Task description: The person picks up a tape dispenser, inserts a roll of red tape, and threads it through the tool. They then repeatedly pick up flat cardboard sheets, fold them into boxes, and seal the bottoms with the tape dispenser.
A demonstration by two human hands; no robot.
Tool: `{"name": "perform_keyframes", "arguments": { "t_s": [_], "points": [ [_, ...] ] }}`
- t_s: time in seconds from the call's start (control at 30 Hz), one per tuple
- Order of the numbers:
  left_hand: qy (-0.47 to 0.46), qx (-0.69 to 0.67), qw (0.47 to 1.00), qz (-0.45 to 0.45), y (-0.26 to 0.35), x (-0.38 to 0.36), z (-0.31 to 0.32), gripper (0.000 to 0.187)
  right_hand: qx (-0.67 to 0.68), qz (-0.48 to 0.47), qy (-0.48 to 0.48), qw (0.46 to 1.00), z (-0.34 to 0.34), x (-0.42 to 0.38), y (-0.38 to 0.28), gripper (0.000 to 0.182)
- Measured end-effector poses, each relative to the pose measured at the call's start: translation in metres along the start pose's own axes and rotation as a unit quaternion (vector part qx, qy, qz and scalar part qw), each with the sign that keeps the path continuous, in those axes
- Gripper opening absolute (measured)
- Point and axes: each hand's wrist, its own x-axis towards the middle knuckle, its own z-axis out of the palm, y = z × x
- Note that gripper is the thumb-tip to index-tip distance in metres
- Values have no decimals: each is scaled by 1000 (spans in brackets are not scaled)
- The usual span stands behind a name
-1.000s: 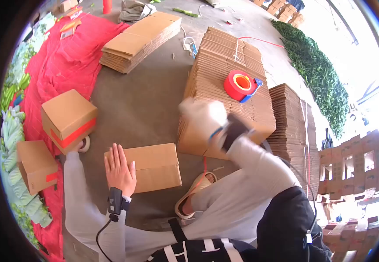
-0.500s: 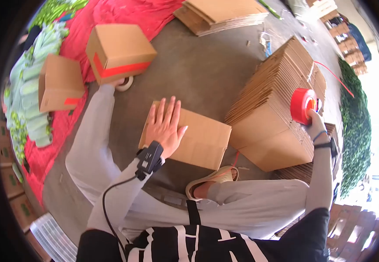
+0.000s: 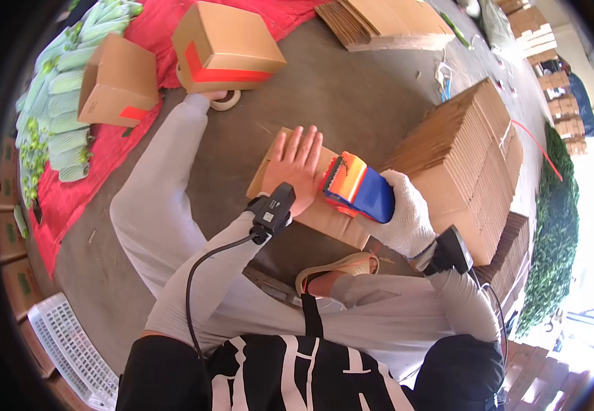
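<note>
My bare left hand point(image 3: 295, 170) lies flat on the top of a closed cardboard box point(image 3: 324, 222), fingers straight. The box sits on the floor between my legs. In my gloved right hand point(image 3: 408, 218) is a blue and orange tape dispenser point(image 3: 362, 190), with its toothed edge turned toward my left hand. Red tape shows along its side. The dispenser overlaps the box's right part in this view, its front close to my left thumb side.
Flattened cardboard boxes stand stacked point(image 3: 458, 161) at the right, with another pile point(image 3: 393, 24) farther back. Two boxes with red tape, a nearer one point(image 3: 232, 48) and an open one point(image 3: 119, 79), stand by a red cloth point(image 3: 71, 198). A tape roll point(image 3: 226, 101) lies near my left foot.
My right hand has swung the tape dispenser leftward from over the cardboard stack to the box. My left hand stays flat on the box. The whole view has shifted slightly.
</note>
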Motion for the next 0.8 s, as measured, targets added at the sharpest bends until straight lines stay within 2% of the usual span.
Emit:
{"name": "perform_keyframes", "arguments": {
  "t_s": [0.03, 0.1, 0.13, 0.17, 0.2, 0.23, 0.33, 0.43, 0.47, 0.57, 0.63, 0.7, 0.73, 0.8],
  "points": [
    [-4, -16, 1000, -2, -1, -1, -4, 62, -7, 12, -8, 1000, -1, 2, -5, 63],
    [-9, -44, 999, -3, -1, -6, -12, 59, -23, -23, -12, 999, -2, -1, -2, 64],
    [36, -145, 989, -25, -1, -9, -14, 56, -30, -43, -7, 999, -3, 0, 0, 65],
    [67, -379, 917, -101, 2, -15, -14, 53, -30, -6, -19, 999, -2, -2, 1, 66],
    [85, -593, 782, -171, 13, -24, -21, 52, -32, -6, -14, 999, -2, 0, -1, 66],
    [93, -767, 591, -233, 27, -34, -30, 51, -35, -1, -12, 999, -2, -2, -3, 65],
    [25, -868, 352, -348, 59, -28, -78, 50, -27, 1, -8, 1000, -1, -5, -5, 65],
    [63, -820, 455, -341, 81, -26, -82, 52, -27, 3, 0, 1000, 0, -4, -9, 63],
    [62, -743, 608, -274, 82, -34, -68, 56, -27, -4, -2, 1000, 0, -5, -9, 63],
    [256, -563, 765, -179, 91, -25, -72, 57, -26, -11, -3, 1000, 0, -5, -9, 61],
    [164, -763, 568, -261, 87, -22, -80, 50, -28, 4, -6, 1000, 0, -3, -14, 59],
    [94, -879, 319, -341, 78, -16, -86, 46, -48, -8, -2, 999, 1, -1, -18, 58],
    [84, -877, 319, -349, 74, -13, -84, 39, -59, -14, 1, 998, 2, 0, -21, 57],
    [64, -865, 325, -376, 66, -10, -79, 36, -76, -24, -9, 997, 3, 2, -28, 57]
  ]
}}
